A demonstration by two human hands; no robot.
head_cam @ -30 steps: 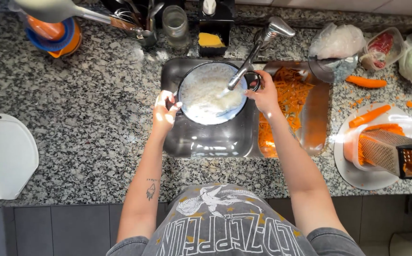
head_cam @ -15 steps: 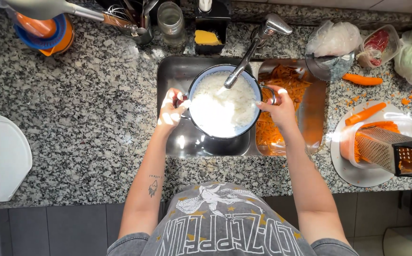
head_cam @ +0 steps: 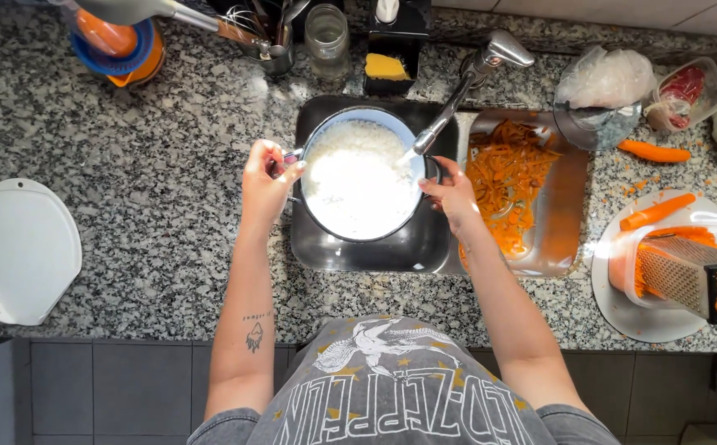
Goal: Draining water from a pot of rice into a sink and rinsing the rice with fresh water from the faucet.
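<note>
Round pot (head_cam: 358, 177) full of white stuff, maybe rice in milky water, held over the steel sink (head_cam: 375, 251). Left hand (head_cam: 266, 183) closed tight on the left handle of the pot. Right hand (head_cam: 456, 198) closed on the right handle, fingers curled around it. Tap (head_cam: 465, 82) reaching out over the right edge of the pot, spout end just above the white stuff.

Right next to the sink, a steel draining part (head_cam: 560, 214) with a heap of orange carrot peels (head_cam: 511, 185) on it. Further right, a white plate (head_cam: 647, 317) with a metal grater (head_cam: 692, 280) lying on its side and grated carrot under it. One whole peeled carrot (head_cam: 655, 212) at the top of the plate, another carrot (head_cam: 653, 152) on the counter above it.

Far left, a white cutting board (head_cam: 20, 251) on the speckled stone counter (head_cam: 152, 206), well apart from the hands. Behind the sink, a glass jar (head_cam: 327, 37) and a yellow sponge (head_cam: 387, 67) in a black holder. Top left, an orange and blue juicer (head_cam: 115, 41).
</note>
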